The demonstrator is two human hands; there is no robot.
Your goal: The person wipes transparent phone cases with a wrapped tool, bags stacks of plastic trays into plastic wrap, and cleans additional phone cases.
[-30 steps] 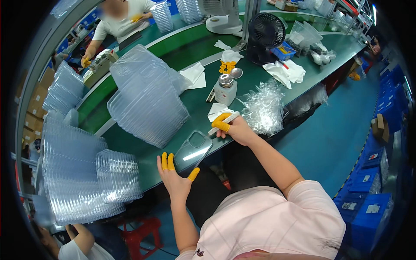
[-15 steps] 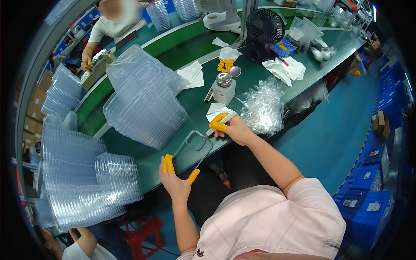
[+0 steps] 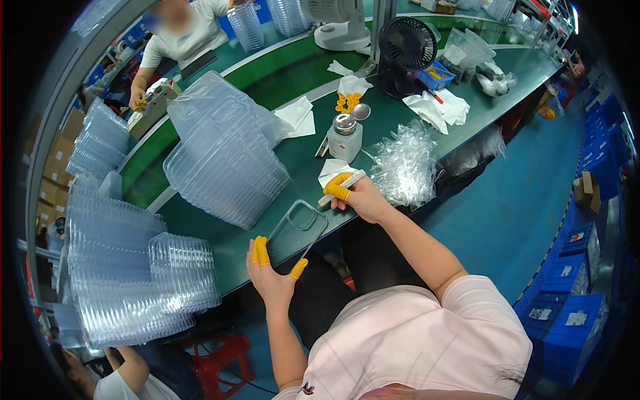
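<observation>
My left hand (image 3: 270, 275), with yellow finger cots, holds the near end of a clear phone case (image 3: 297, 231) over the front edge of the green table (image 3: 307, 157). Its camera cut-out points away from me. My right hand (image 3: 355, 194), also in yellow finger cots, grips a short white stick-like tool (image 3: 342, 189) just to the right of the case's far end. Behind that hand lies a white cloth (image 3: 331, 170), and a small metal-topped dispenser bottle (image 3: 345, 136) stands further back.
Stacks of clear plastic trays (image 3: 223, 157) fill the table to the left, with taller stacks (image 3: 113, 267) at the far left. A heap of clear bags (image 3: 405, 163) lies right of my hand. A black fan (image 3: 405, 55), white cloths (image 3: 437, 109) and another person (image 3: 180, 37) are further back.
The left hand has tilted and shifted the case slightly; the right hand with the tool stays near its far end. The view has moved a little.
</observation>
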